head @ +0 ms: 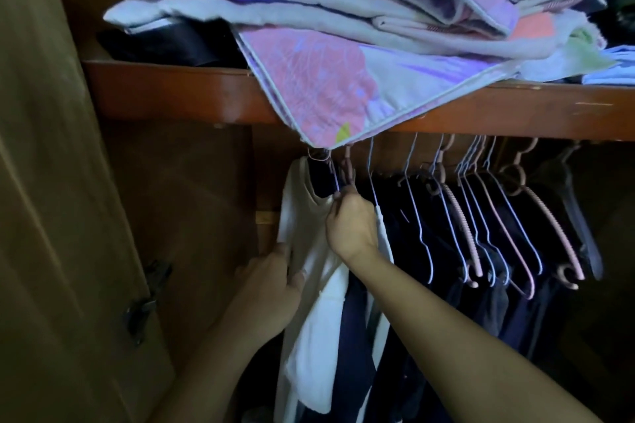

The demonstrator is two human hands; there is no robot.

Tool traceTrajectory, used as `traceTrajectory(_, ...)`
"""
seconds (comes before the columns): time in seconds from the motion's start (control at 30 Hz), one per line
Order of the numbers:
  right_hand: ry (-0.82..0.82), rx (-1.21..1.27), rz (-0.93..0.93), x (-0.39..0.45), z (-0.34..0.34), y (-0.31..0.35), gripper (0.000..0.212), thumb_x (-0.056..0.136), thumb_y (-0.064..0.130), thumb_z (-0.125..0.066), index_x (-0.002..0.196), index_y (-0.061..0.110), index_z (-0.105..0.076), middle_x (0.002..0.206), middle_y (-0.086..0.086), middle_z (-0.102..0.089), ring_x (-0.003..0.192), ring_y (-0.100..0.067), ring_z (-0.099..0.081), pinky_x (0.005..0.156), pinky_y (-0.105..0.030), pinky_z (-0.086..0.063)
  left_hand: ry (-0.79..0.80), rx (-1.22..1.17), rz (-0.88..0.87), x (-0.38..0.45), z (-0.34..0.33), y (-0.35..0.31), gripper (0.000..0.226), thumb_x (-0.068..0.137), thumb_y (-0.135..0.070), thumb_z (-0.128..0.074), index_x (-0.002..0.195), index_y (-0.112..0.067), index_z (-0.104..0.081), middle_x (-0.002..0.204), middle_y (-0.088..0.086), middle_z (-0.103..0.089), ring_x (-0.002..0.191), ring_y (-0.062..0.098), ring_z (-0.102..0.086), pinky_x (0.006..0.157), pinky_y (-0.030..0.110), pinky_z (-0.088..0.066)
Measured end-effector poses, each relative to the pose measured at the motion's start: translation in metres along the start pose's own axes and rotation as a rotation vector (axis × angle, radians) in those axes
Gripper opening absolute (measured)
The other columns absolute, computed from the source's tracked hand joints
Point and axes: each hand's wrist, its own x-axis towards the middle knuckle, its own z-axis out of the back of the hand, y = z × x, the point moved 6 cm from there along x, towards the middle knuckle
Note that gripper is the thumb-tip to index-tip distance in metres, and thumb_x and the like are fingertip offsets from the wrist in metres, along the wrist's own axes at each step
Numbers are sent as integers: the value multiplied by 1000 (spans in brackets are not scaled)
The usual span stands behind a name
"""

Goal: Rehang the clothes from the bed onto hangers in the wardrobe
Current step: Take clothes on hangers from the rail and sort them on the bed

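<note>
At the left end of the wardrobe rail, a white garment (309,233) hangs from a wire hanger (332,172), with the right hand (350,223) raised to its neckline, fingertips pinched on the hanger wire, and the left hand (271,288) lower down, thumb and fingers curled round a fold of the cloth at its side. Just beside it to the right hang dark clothes (429,251) among empty blue and pink hangers (481,216), all under a wooden shelf (171,93) that carries a pile of folded patterned bedding (343,72), one corner of which droops over the shelf edge.
</note>
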Motion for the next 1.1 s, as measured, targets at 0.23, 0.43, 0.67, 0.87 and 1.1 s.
traceTrajectory(0.23, -25, 52, 7, 12, 4, -14, 27, 104, 20, -41, 102, 2, -60, 95, -23, -68, 88, -41, -64, 62, -28, -31, -20, -42, 1, 3, 6, -2, 61, 100, -38, -48, 153, -20, -23, 137, 6, -56, 126, 25, -53, 105, 44, -44)
traceTrajectory(0.43, -65, 100, 27, 16, 10, -3, 27, 104, 17, -41, 98, 1, -62, 97, -22, -67, 91, -39, -63, 57, -24, -22, -12, -53, 31, -8, 2, 2, 62, 101, -37, -48, 155, -19, -22, 147, 5, -47, 135, 25, -45, 108, 36, -39)
traceTrajectory(0.67, -100, 98, 49, 23, 13, 1, 28, 103, 16, -42, 98, 0, -64, 98, -23, -67, 90, -39, -64, 58, -24, -27, -34, -105, 48, -21, 1, 7, 58, 101, -33, -50, 152, -17, -28, 144, 6, -50, 131, 22, -49, 99, 26, -38)
traceTrajectory(0.87, -99, 102, 55, 23, 12, 5, 27, 102, 14, -43, 94, -1, -64, 92, -22, -67, 86, -37, -66, 58, -26, -30, -69, -104, 57, -20, 5, 7, 57, 100, -34, -52, 150, -20, -30, 138, 6, -55, 123, 23, -55, 87, 25, -40)
traceTrajectory(1.1, -41, 139, 63, 21, 4, 17, 25, 100, 15, -44, 102, -2, -63, 104, -23, -68, 97, -39, -64, 60, -20, -28, -59, -184, 29, -15, -8, 6, 47, 101, -35, -50, 144, -20, -40, 114, -3, -62, 91, 5, -58, 71, 17, -42)
